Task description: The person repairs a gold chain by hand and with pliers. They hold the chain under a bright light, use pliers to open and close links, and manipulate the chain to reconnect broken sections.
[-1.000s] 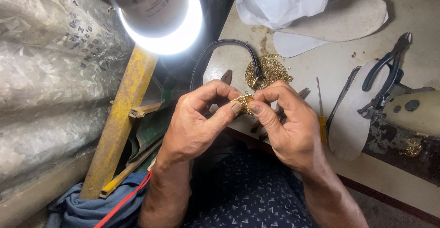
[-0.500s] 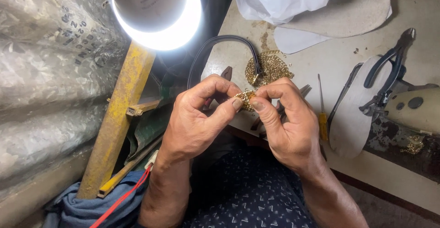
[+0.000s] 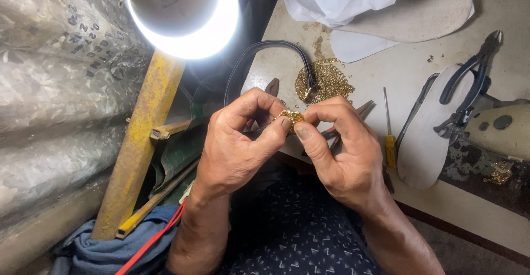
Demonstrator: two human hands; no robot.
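Two hands meet over our lap, but we begin at the far left, where crinkled silver sheeting (image 3: 49, 87) lines the wall and a yellow metal post (image 3: 141, 142) leans beside it. Above, a bright lamp (image 3: 182, 15) hangs close, likely set low to light small work. Below lies a blue cloth (image 3: 105, 250) with a red cord (image 3: 152, 242) across it.

Our left hand (image 3: 234, 145) pinches a small gold chain piece (image 3: 291, 116) between thumb and forefinger, and our right hand (image 3: 345, 148) pinches it from the other side, so both hands are clamped together on it, held up near the light just in front of the tabletop (image 3: 408, 59) edge.

Behind the hands, a black strap (image 3: 265, 51) loops over to a heap of gold chain (image 3: 326, 79), kept within easy reach. Further right lie a small yellow-handled screwdriver (image 3: 390, 137), a pale shoe sole (image 3: 425, 142) and black pliers (image 3: 469, 82), well apart from the hands.
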